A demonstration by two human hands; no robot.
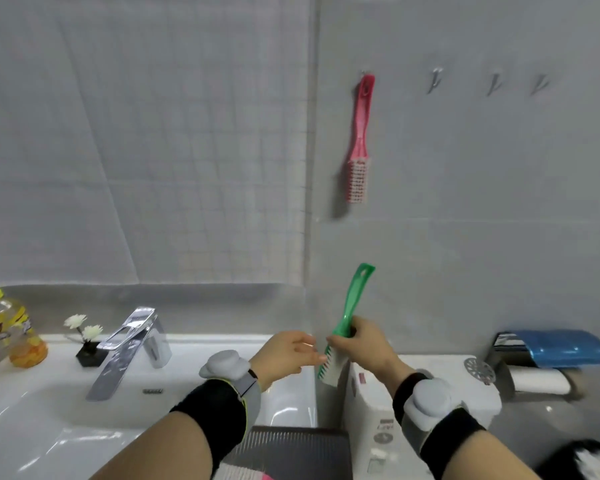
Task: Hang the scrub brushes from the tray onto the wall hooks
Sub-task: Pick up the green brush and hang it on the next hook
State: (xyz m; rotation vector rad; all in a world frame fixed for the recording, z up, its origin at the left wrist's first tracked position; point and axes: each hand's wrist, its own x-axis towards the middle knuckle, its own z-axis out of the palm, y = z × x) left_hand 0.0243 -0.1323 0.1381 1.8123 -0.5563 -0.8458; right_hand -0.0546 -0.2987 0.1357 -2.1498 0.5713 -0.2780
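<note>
Gripping the green brush (pixel 347 318), right hand (pixel 364 336) closed.

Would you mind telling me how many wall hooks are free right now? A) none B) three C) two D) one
B: the pink brush hangs from the leftmost hook, while three hooks to its right are bare; the green brush is in the right hand.

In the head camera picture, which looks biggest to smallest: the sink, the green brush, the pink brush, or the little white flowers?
1. Sink, biggest.
2. Pink brush and green brush: look about alike, so no ranking; the green one is nearer the camera.
3. White flowers, smallest.
</note>
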